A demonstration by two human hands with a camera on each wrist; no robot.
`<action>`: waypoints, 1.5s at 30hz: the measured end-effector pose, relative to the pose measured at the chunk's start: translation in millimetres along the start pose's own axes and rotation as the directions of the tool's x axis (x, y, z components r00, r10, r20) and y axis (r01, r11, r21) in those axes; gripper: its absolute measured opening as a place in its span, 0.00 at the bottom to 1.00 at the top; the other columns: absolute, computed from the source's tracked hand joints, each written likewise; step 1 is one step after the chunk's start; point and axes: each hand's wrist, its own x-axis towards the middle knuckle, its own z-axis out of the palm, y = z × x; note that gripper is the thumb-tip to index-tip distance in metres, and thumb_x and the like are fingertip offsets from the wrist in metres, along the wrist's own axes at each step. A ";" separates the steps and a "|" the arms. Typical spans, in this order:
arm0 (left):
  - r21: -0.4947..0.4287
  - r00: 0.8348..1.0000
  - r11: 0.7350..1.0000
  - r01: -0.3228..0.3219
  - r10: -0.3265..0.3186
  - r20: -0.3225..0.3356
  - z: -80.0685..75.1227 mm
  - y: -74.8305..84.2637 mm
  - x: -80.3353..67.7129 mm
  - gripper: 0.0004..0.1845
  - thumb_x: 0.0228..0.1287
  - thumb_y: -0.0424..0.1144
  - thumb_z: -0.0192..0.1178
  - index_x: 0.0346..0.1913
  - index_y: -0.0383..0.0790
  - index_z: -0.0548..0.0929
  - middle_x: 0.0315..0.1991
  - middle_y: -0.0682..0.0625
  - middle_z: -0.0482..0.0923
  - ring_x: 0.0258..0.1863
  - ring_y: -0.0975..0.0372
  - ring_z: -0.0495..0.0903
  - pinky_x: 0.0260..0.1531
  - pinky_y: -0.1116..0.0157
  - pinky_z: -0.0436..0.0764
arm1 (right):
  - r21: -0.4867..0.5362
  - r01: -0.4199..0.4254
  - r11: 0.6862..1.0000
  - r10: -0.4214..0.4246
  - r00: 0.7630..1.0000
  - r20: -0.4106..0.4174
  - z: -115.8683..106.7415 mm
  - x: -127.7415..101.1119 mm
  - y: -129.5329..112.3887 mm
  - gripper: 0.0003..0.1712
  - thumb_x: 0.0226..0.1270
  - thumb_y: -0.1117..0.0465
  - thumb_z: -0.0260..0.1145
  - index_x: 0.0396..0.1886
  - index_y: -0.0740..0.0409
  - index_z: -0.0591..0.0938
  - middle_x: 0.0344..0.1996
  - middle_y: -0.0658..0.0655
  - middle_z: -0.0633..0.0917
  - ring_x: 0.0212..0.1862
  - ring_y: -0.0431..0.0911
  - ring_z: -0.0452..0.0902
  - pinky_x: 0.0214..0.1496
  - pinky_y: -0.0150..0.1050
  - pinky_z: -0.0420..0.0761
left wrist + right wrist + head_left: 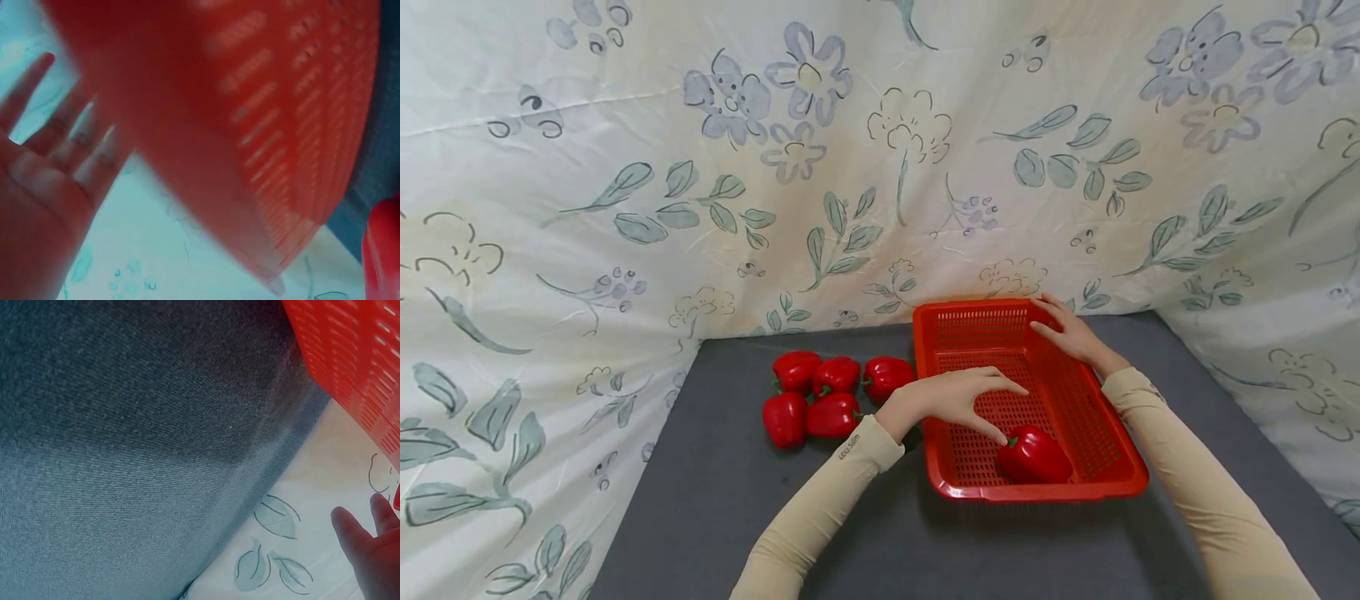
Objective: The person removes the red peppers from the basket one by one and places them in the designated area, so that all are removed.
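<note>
Hovering over the red plastic basket (1097,433), your left hand (951,400) is spread, its fingertips just above the red bell pepper (1033,455) lying in the basket's near end. Your right hand (1067,329) rests flat, fingers relaxed, on the basket's far right rim. Five more peppers (827,396) cluster just left of the basket.

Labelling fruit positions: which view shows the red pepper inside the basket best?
The head view: the glossy red bell pepper lies whole in the red slotted plastic basket, near its front edge. The left wrist view catches only a blurred red sliver at the right border. The right wrist view misses it.
</note>
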 end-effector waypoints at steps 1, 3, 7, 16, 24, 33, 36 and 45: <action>0.004 1.000 1.000 -0.003 0.003 0.009 1.4 0.1 1.7 0.40 0.47 0.59 0.66 0.65 0.58 0.65 0.59 0.59 0.66 0.54 0.73 0.64 0.54 0.73 0.71 | 0.005 0.000 1.000 0.000 1.000 -0.001 -0.2 -0.4 0.1 0.36 0.71 0.50 0.52 0.72 0.60 0.54 0.71 0.68 0.45 0.70 0.67 0.41 0.63 0.69 0.47; 0.017 1.000 1.000 -0.007 0.006 0.024 3.9 0.2 4.3 0.41 0.46 0.59 0.67 0.66 0.57 0.65 0.58 0.60 0.67 0.54 0.73 0.64 0.54 0.74 0.71 | 0.006 -0.001 1.000 0.001 1.000 -0.003 -0.7 -0.6 0.4 0.36 0.71 0.49 0.52 0.72 0.60 0.53 0.71 0.68 0.45 0.70 0.68 0.41 0.63 0.70 0.47; 0.041 0.998 0.999 -0.008 0.005 0.068 8.2 0.8 8.2 0.41 0.47 0.58 0.67 0.66 0.56 0.65 0.59 0.57 0.67 0.55 0.69 0.66 0.54 0.76 0.70 | 0.004 -0.005 1.000 0.005 1.000 -0.006 -1.8 0.0 1.0 0.37 0.71 0.49 0.52 0.72 0.60 0.53 0.72 0.67 0.45 0.70 0.68 0.41 0.62 0.70 0.47; 0.110 0.990 0.994 -0.021 0.005 0.141 21.0 -0.7 20.1 0.42 0.47 0.58 0.67 0.67 0.59 0.62 0.60 0.60 0.65 0.56 0.71 0.64 0.56 0.77 0.67 | 0.003 0.005 1.000 -0.005 1.000 -0.004 -2.9 2.4 -2.0 0.37 0.71 0.49 0.52 0.72 0.60 0.53 0.72 0.66 0.44 0.70 0.68 0.41 0.62 0.70 0.47; 0.097 0.988 0.995 -0.013 -0.002 0.156 30.6 -4.2 27.1 0.45 0.45 0.59 0.68 0.68 0.63 0.59 0.60 0.63 0.63 0.54 0.76 0.62 0.54 0.78 0.67 | -0.005 0.002 1.000 -0.002 1.000 0.006 -1.2 2.7 -2.9 0.37 0.71 0.49 0.52 0.72 0.61 0.53 0.72 0.67 0.45 0.70 0.67 0.41 0.63 0.69 0.47; 0.061 0.983 0.998 -0.026 0.014 0.185 42.1 -8.9 30.4 0.45 0.45 0.57 0.69 0.68 0.62 0.59 0.59 0.63 0.63 0.54 0.76 0.62 0.53 0.79 0.67 | -0.003 0.000 1.000 0.000 1.000 0.004 -0.6 2.2 -1.9 0.37 0.70 0.50 0.53 0.72 0.60 0.53 0.72 0.66 0.45 0.70 0.66 0.41 0.64 0.68 0.46; 0.054 0.981 0.998 -0.031 0.020 0.192 44.3 -8.2 30.6 0.45 0.46 0.56 0.69 0.68 0.61 0.59 0.59 0.62 0.63 0.54 0.75 0.62 0.53 0.80 0.68 | -0.004 0.005 1.000 -0.005 1.000 -0.002 -0.2 2.6 0.0 0.37 0.70 0.50 0.53 0.72 0.60 0.54 0.72 0.66 0.45 0.70 0.66 0.41 0.64 0.68 0.47; 0.044 0.984 0.997 -0.066 0.058 0.169 47.3 -8.2 34.1 0.40 0.50 0.53 0.67 0.66 0.56 0.62 0.57 0.61 0.67 0.53 0.73 0.66 0.51 0.81 0.67 | -0.001 0.014 1.000 -0.014 1.000 -0.019 1.0 2.9 3.3 0.36 0.70 0.50 0.54 0.71 0.59 0.55 0.71 0.67 0.47 0.70 0.66 0.42 0.63 0.69 0.47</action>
